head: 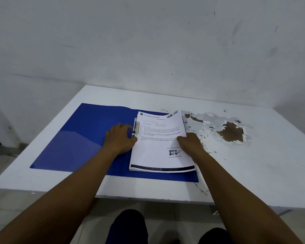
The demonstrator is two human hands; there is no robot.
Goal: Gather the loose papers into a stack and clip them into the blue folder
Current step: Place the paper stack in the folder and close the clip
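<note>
Clipping step: left hand (pixel 120 138) grip on the clip (pixel 136 127), right hand (pixel 190 143) pressing the paper stack (pixel 158 143) at 3 o'clock; next, snap it shut in the blue folder (pixel 74 136).

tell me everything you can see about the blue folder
The blue folder lies open and flat on the white table, its glossy plastic-looking cover spread to the left. A metal clip runs along the spine side of its right half, where the stack of papers rests. The left hand sits on the folder at the clip; the right hand presses the stack's right edge. Whether the clip has closed on the papers is unclear.
</note>
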